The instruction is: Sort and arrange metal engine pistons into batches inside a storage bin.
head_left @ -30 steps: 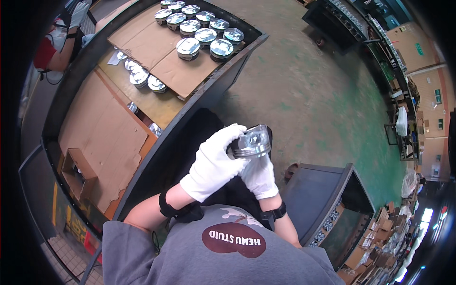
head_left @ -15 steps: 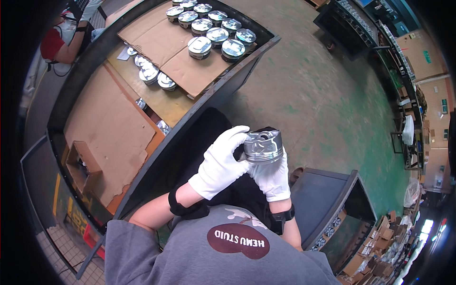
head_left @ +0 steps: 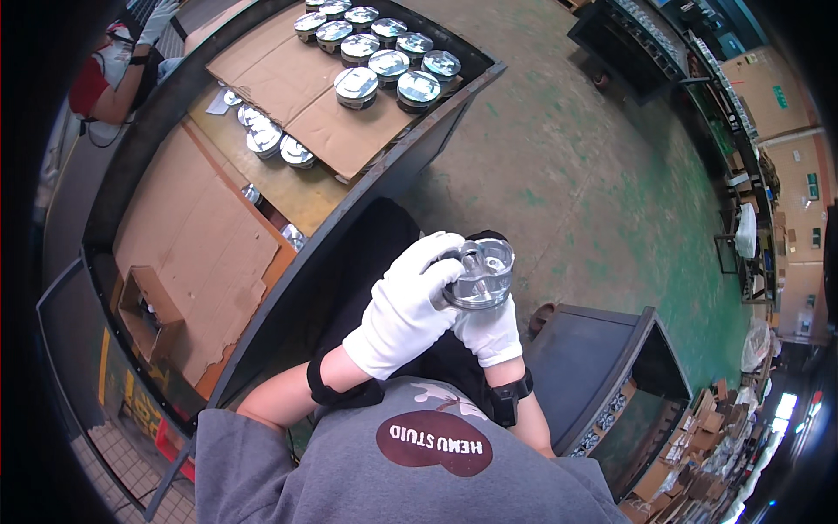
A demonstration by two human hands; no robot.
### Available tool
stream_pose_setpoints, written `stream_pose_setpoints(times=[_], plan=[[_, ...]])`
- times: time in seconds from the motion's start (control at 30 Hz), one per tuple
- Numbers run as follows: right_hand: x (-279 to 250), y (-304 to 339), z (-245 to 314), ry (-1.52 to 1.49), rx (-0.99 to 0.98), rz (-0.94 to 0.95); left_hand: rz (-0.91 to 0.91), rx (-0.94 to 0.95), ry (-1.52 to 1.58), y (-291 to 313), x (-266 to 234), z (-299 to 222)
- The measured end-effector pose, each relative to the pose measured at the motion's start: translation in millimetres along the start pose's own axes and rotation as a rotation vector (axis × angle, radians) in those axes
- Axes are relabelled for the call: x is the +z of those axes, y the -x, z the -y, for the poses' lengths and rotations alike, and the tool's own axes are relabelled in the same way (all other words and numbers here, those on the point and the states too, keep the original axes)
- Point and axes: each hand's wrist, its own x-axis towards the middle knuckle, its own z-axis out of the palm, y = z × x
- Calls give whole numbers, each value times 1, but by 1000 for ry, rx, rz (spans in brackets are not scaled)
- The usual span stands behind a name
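Observation:
A shiny metal piston (head_left: 482, 275) is held up in front of my body, tilted so that its hollow underside shows. My left hand (head_left: 410, 293), in a white glove, grips its left side with the thumb and fingers. Beneath and behind the piston is my right hand (head_left: 491, 334), also gloved in white; its fingers are mostly hidden by the part, which rests against them. To the upper left, several similar pistons (head_left: 356, 87) stand in rows on a cardboard sheet (head_left: 349, 140) in a dark metal-edged bench.
More pistons (head_left: 264, 138) lie lower, partly under the cardboard. Another brown cardboard sheet (head_left: 192, 236) and a small open box (head_left: 150, 310) are at left. A grey metal cabinet (head_left: 580, 358) stands at right. A co-worker's arm (head_left: 131, 87) shows at far upper left.
The piston has been turned in my hands, so more of its hollow underside now shows. My left fingers have shifted over its edge. The view has moved slightly.

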Motion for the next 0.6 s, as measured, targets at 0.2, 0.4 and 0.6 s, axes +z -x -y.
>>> stream_pose_setpoints(times=[0.2,0.4,0.6], plan=[[-7,1,-1,1037,-20,-114,8,159,-109,4,1,2],[0,3,-1,1317,-103,-140,25,208,-117,1,-2,1],[0,5,-5,1726,-201,20,3,73,-81,5,-1,-2]])
